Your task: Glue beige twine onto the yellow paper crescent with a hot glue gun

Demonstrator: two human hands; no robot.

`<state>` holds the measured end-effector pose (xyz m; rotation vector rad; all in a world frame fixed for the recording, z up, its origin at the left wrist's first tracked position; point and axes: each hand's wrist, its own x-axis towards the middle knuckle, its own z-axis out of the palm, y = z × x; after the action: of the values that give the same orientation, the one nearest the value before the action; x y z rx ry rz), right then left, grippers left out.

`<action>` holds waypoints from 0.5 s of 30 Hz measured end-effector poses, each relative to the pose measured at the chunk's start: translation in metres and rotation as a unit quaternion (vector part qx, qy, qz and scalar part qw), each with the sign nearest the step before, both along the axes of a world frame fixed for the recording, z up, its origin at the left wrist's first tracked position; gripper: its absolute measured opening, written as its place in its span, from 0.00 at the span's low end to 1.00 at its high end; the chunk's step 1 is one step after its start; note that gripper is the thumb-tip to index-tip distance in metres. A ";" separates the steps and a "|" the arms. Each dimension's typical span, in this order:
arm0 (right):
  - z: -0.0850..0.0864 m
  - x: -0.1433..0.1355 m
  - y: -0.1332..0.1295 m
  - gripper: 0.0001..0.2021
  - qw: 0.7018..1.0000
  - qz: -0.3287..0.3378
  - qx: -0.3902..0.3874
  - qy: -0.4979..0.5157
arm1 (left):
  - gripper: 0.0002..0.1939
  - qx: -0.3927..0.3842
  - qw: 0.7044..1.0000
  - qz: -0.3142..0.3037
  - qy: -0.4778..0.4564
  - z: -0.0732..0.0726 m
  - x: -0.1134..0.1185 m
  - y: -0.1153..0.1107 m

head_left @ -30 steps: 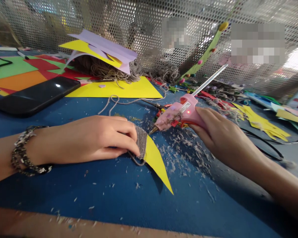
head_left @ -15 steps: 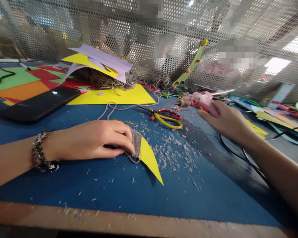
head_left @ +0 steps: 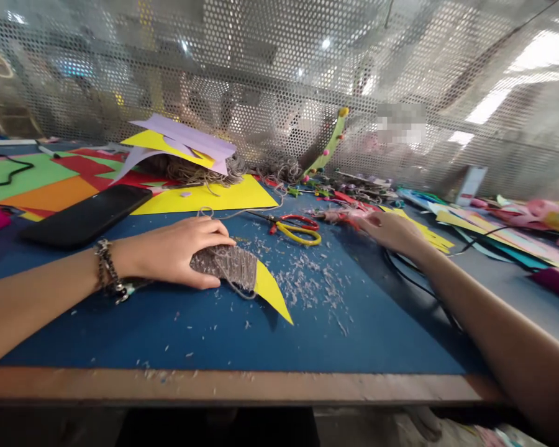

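My left hand (head_left: pixel 186 251) lies over a yellow paper crescent (head_left: pixel 274 293), thumb on the near side and fingers on the far side, holding it against the table. Grey yarn (head_left: pixel 235 267) is wound round most of the crescent, leaving its pointed right end bare. A loose loop of yarn hangs by the edge of the winding. My right hand (head_left: pixel 395 234) is closed on a pink glue gun (head_left: pixel 342 215) low at the table, its nozzle pointing left; the hand hides its handle. Scissors (head_left: pixel 302 230) with red and yellow handles lie between my hands.
Small fibre scraps (head_left: pixel 314 282) litter the blue tabletop (head_left: pixel 168 335). A black phone (head_left: pixel 86 214) and coloured paper (head_left: pixel 32 177) lie at left. Behind are yellow paper (head_left: pixel 242 194), a yarn heap (head_left: pixel 223 171) and perforated metal (head_left: pixel 261 74). A cable (head_left: pixel 419 282) runs beside my right forearm.
My right hand has lowered the glue gun toward the table. My left fingers have shifted back along the crescent, showing more wound yarn. The camera view has tilted up.
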<state>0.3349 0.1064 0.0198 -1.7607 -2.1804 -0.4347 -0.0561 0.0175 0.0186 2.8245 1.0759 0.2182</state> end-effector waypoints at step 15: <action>0.041 -0.189 -0.116 0.14 0.819 0.508 -0.209 -0.170 | 0.33 -0.061 0.995 -0.063 -0.046 -0.003 -0.005 0.007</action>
<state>0.1457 -0.0094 0.0612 -0.3995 -3.2281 0.0244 -0.0614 0.0241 0.0159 2.7316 0.8587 0.2577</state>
